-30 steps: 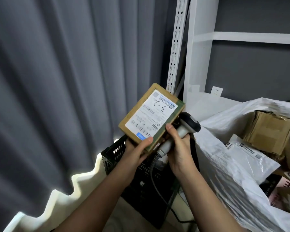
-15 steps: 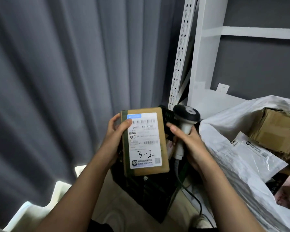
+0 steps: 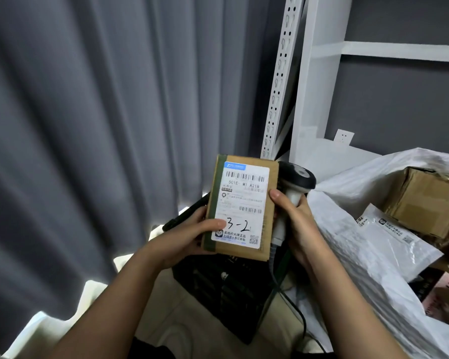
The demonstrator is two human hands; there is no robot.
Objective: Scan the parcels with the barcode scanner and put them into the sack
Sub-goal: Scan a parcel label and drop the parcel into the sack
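A brown cardboard parcel (image 3: 241, 207) is being held upright at centre, its white shipping label facing the camera with "3-2" handwritten on it. Left of it, a grey curtain (image 3: 88, 125) is hanging. The left hand (image 3: 184, 239) is gripping the parcel's lower left edge, thumb lying on the label. Below, a black crate (image 3: 226, 294) is sitting on the floor. The right hand (image 3: 300, 224) is curling around the handle of the barcode scanner (image 3: 293, 187), thumb touching the parcel's right edge. Further right, a white sack (image 3: 360, 255) is lying open, with a cardboard box (image 3: 425, 198) and a white mailer (image 3: 389, 234) showing inside.
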